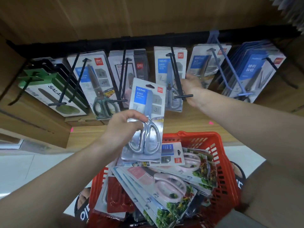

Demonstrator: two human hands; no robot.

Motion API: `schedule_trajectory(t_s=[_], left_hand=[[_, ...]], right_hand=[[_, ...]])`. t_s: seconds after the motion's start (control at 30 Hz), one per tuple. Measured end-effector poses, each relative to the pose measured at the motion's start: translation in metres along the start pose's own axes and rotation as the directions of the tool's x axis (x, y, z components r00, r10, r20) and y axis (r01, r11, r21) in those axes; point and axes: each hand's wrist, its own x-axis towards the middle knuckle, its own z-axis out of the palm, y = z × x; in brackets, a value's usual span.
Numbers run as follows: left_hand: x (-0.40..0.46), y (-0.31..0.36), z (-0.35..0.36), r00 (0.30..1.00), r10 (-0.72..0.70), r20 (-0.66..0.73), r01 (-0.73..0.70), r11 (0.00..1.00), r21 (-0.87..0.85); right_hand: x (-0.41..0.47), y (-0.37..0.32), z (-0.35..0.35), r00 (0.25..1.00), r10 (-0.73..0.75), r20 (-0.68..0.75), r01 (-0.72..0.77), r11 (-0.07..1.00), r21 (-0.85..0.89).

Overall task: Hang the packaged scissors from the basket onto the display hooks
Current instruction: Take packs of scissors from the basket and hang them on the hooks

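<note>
Wood-panelled shelving backs a black rail [148, 39] strung with display hooks, each loaded with carded scissors, while a green-boxed item [49, 89] hangs at the far left. My left hand [125, 127] grips a packaged pair of silver-handled scissors [145, 122] by its lower half, holding the card upright in the air, above the red basket [222, 162] and just in front of the hanging rows, on no hook yet. My right hand [191, 88] reaches up to the stock on the rail, its fingers curled behind a hanging blue-labelled pack [169, 76] beside a black hook [177, 74]; whether they pinch the card I cannot tell. Packs crowd both sides of that hook, with a blue hook [228, 66] to the right. Below, the basket is piled with more packaged scissors [171, 183], several pink-handled, overlapping at angles.
</note>
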Motion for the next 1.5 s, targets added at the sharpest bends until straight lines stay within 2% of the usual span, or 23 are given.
schedule_trajectory(t_s=[0.17,0.33,0.37,0.43,0.5,0.57,0.67,0.77,0.93,1.03,1.1,1.2,1.37,1.5], left_hand=[[-0.006,-0.002,0.001,0.999,-0.006,0.032,0.005,1.000,0.012],[-0.006,0.006,0.006,0.998,0.031,0.055,-0.030,1.000,-0.006],[-0.005,0.007,0.007,0.998,0.035,0.053,-0.035,0.999,-0.009],[-0.002,0.008,0.009,0.998,0.031,0.051,-0.031,0.999,-0.015],[0.001,0.010,0.011,0.999,0.027,0.034,-0.026,0.999,-0.027],[0.003,0.012,0.013,0.999,0.040,0.027,-0.038,0.998,-0.052],[0.004,0.015,0.018,0.997,0.056,0.049,-0.052,0.995,-0.080],[0.002,0.013,0.025,0.987,0.098,0.124,-0.092,0.994,-0.052],[-0.005,0.008,0.035,0.933,0.145,0.329,-0.195,0.973,0.122],[-0.002,0.006,0.029,0.925,0.192,0.327,-0.271,0.938,0.217],[0.003,0.006,0.025,0.932,0.262,0.251,-0.346,0.850,0.398],[0.009,0.008,0.021,0.899,0.398,0.182,-0.406,0.600,0.689],[0.035,0.016,0.015,0.830,0.465,0.309,-0.447,0.223,0.866],[0.058,0.033,0.019,0.834,0.443,0.328,-0.378,0.027,0.925]], right_hand=[[0.008,0.004,-0.004,1.000,0.015,0.008,-0.014,0.999,-0.049],[-0.008,-0.004,-0.009,0.994,0.052,-0.095,-0.069,0.981,-0.184],[-0.019,-0.006,-0.011,0.994,0.070,-0.081,-0.085,0.975,-0.205],[-0.043,-0.003,-0.012,0.988,0.127,0.090,-0.114,0.984,-0.138],[-0.074,0.001,-0.014,0.938,0.163,0.304,-0.171,0.985,0.000],[-0.100,0.005,-0.017,0.884,0.194,0.425,-0.255,0.962,0.093],[-0.123,0.008,-0.024,0.853,0.240,0.464,-0.333,0.934,0.131],[-0.134,0.007,-0.031,0.867,0.222,0.447,-0.273,0.961,0.051],[-0.141,0.015,-0.051,0.891,0.233,0.390,-0.233,0.971,-0.050],[-0.148,0.019,-0.063,0.861,0.237,0.450,-0.259,0.966,-0.013],[-0.151,0.024,-0.071,0.841,0.250,0.479,-0.280,0.960,-0.009],[-0.151,0.030,-0.079,0.880,0.224,0.418,-0.221,0.974,-0.056],[-0.154,0.030,-0.082,0.906,0.201,0.373,-0.188,0.980,-0.071],[-0.162,0.029,-0.086,0.904,0.182,0.386,-0.141,0.981,-0.131]])
